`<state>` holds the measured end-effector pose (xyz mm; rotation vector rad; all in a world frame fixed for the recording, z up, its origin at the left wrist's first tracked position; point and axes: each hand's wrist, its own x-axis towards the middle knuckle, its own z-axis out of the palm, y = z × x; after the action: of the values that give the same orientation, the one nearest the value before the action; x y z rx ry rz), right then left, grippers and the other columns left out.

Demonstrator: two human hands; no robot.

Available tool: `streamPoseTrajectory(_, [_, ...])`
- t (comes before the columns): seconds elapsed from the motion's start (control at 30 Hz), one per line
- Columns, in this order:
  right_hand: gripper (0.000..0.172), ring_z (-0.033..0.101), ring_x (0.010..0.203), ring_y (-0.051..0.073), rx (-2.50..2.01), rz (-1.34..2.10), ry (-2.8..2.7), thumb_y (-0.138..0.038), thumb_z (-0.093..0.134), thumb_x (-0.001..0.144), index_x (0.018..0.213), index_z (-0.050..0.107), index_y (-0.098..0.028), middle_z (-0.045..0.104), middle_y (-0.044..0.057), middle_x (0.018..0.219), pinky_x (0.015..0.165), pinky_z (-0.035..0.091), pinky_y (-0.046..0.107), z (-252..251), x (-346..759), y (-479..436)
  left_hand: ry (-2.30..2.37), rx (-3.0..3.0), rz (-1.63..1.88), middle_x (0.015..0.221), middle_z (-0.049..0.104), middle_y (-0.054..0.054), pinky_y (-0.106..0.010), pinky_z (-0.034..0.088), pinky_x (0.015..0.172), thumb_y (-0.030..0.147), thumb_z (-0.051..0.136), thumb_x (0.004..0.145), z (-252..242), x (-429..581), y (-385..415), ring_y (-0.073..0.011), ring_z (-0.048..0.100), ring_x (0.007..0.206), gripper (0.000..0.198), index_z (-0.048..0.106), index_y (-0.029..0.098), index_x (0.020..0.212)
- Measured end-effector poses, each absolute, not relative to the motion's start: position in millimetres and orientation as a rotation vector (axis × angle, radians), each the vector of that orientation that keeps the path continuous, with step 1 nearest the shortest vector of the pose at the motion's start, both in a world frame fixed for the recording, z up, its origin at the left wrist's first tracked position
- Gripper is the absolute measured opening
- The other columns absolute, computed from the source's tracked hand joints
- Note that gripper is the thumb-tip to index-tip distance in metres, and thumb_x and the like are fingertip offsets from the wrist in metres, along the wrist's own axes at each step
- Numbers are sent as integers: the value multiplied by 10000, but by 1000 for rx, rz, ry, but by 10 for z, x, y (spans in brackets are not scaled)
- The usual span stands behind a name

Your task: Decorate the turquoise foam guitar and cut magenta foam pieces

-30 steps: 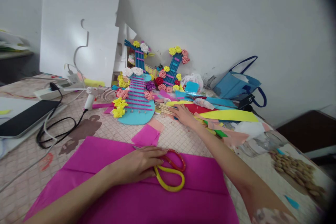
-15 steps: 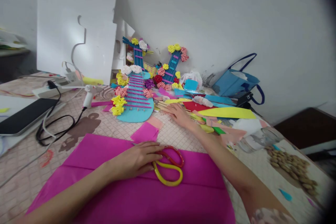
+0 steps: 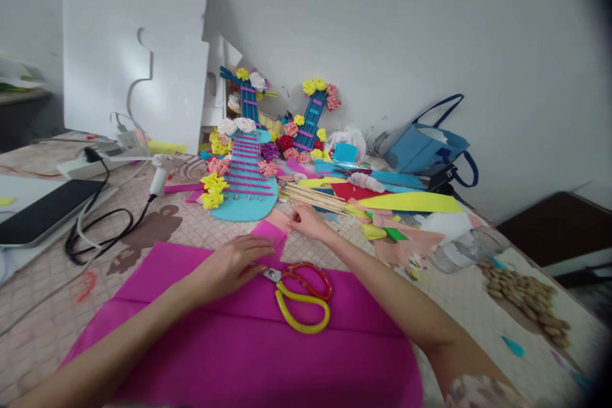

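My left hand (image 3: pixel 238 262) lies with its fingers stretched out over the far edge of a large magenta sheet (image 3: pixel 268 363). Its fingertips reach a small magenta paper piece (image 3: pixel 270 236). Just right of that hand, scissors (image 3: pixel 302 296) with one red and one yellow handle lie on the sheet, their blades partly hidden by the hand. My right hand (image 3: pixel 308 222) is closed, thumb and finger pinched at the right edge of a peach paper piece (image 3: pixel 278 219). Behind it lies a bundle of thin wooden sticks (image 3: pixel 313 196).
A blue guitar-shaped craft (image 3: pixel 246 207) with paper flowers stands behind, beside a second craft neck (image 3: pixel 310 121). A glue gun (image 3: pixel 160 175) with its cable and a phone (image 3: pixel 50 210) are at left. Paper scraps (image 3: pixel 406 203), a glass jar (image 3: pixel 471 248) and peanuts (image 3: pixel 526 299) lie at right.
My right hand has moved from the sticks toward me and left to the peach paper, its fingers closing. My left hand has shifted off the scissors, up and left, baring their pivot.
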<state>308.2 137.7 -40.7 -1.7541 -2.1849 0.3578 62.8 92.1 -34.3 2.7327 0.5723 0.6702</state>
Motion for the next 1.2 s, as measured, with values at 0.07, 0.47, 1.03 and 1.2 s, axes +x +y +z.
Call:
streamPoseTrajectory(0.07, [97, 520, 651, 113, -1742, 372, -2200, -204, 605, 777, 695, 591, -153, 614, -3, 689, 587, 334, 208, -369, 3162, 1413, 608, 2716, 704, 1182, 652, -96, -368, 484, 959, 267, 491, 904, -343, 584, 963, -210, 596, 1107, 291, 617, 186, 1154])
streamPoseTrajectory(0.47, [82, 559, 703, 172, -1987, 107, -1949, -177, 575, 775, 708, 609, -143, 660, 68, 755, 649, 376, 248, 20, 4198, 2084, 1183, 2321, 608, 974, 705, -118, -311, 528, 737, 327, 473, 834, -245, 515, 1267, -212, 673, 840, 342, 624, 112, 1054])
streamPoseTrajectory(1.03, [369, 578, 776, 172, -1424, 663, -2587, -475, 674, 745, 956, 570, -192, 638, 29, 888, 627, 392, 247, 66, 3082, 247, 1418, 2436, 229, 899, 674, -65, -266, 408, 642, 362, 607, 784, -321, 822, 1401, -208, 634, 819, 267, 556, 160, 952])
streamPoseTrajectory(1.2, [481, 588, 859, 225, -1657, 593, -2494, -364, 731, 702, 1072, 487, -176, 616, 88, 1004, 671, 410, 290, -44, 2973, -40, 1449, 2405, 238, 859, 668, -65, -267, 376, 599, 376, 641, 734, -308, 884, 1403, -217, 622, 776, 437, 525, 137, 1082])
